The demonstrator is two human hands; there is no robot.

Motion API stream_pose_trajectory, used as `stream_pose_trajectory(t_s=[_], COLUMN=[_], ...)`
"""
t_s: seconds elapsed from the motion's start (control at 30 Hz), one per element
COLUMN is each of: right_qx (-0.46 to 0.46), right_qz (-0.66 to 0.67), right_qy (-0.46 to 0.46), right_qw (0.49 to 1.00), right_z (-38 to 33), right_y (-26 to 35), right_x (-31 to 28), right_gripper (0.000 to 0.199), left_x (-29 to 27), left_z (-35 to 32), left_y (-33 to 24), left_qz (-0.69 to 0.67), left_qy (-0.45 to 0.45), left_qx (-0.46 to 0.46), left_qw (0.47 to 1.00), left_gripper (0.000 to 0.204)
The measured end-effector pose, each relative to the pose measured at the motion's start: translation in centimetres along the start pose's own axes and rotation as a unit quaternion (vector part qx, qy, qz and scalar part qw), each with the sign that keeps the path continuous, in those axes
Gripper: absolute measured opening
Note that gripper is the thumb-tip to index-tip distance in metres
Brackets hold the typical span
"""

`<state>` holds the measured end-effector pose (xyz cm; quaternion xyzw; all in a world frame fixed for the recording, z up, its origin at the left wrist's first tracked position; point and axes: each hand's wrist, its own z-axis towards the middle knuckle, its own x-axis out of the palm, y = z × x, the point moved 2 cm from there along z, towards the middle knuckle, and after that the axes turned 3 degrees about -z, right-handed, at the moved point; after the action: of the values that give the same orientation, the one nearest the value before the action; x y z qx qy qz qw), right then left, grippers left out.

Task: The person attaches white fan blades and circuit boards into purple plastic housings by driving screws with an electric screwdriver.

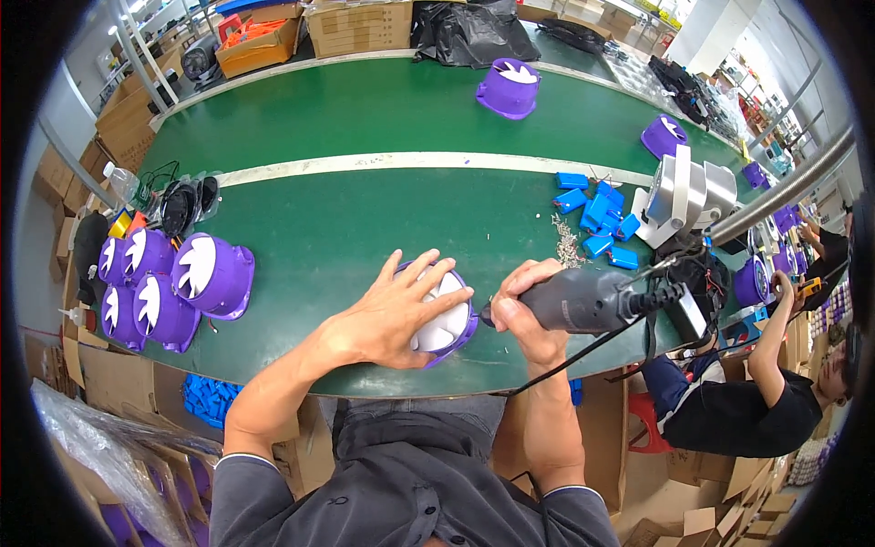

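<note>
On the near edge of the green bench, my left hand (396, 310) spreads across a purple fan (466, 334) with white blades, its fingers and thumb holding the round housing from above. The palm covers part of the blades. Closed in my right hand (530, 314) is a dark corded electric screwdriver (583, 301), lying nearly level. Its tip points left at the side of the fan housing; I cannot tell whether it touches. Beyond the screwdriver lie a scatter of small screws (568, 244) and several blue battery packs (597, 211).
Several purple fans (214, 278) stand stacked at the left, near a plastic bottle (128, 182). Another fan (509, 89) sits beyond the white strip (365, 162). A silver machine (679, 196) and a metal pole (784, 191) stand at the right. A co-worker (747, 401) sits beyond them.
</note>
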<state>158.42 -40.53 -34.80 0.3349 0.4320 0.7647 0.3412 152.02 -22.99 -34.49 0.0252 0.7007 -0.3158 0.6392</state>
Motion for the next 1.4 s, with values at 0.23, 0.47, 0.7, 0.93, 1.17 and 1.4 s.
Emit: stream_pose_trajectory(t_s=[0.23, 0.47, 0.7, 0.93, 1.17, 1.4], right_qx=[0.0, 0.001, -0.015, 0.078, 0.026, 0.03], right_qz=[-0.02, -0.014, -0.093, -0.07, -0.064, -0.044], right_qy=[0.004, -0.005, 0.027, 0.105, 0.073, -0.011], right_qw=[1.0, 1.0, 0.995, 0.989, 0.995, 0.999], right_z=[-0.2, -0.4, 1.8, 2.0, 1.0, -0.5], right_y=[-0.1, 0.0, 0.3, 1.1, 1.7, 1.3], right_x=[0.0, 0.2, 1.2, 2.5, 1.0, -1.5], right_gripper=[0.026, 0.026, 0.018, 0.018, 0.016, 0.022], left_x=[0.2, 0.4, 0.5, 2.2, 2.1, -1.9], left_z=[0.0, -0.1, -0.3, -0.9, -0.2, -0.9], left_y=[0.0, 0.1, 0.0, -1.8, -2.5, 0.3], left_qz=[-0.004, -0.005, 0.003, 0.086, 0.027, 0.048], left_qy=[-0.002, -0.004, -0.028, -0.121, -0.137, 0.112], left_qx=[-0.001, 0.001, 0.007, -0.118, -0.196, 0.001], left_qw=[1.0, 1.0, 1.0, 0.982, 0.971, 0.993], left_gripper=[0.086, 0.087, 0.083, 0.099, 0.091, 0.091])
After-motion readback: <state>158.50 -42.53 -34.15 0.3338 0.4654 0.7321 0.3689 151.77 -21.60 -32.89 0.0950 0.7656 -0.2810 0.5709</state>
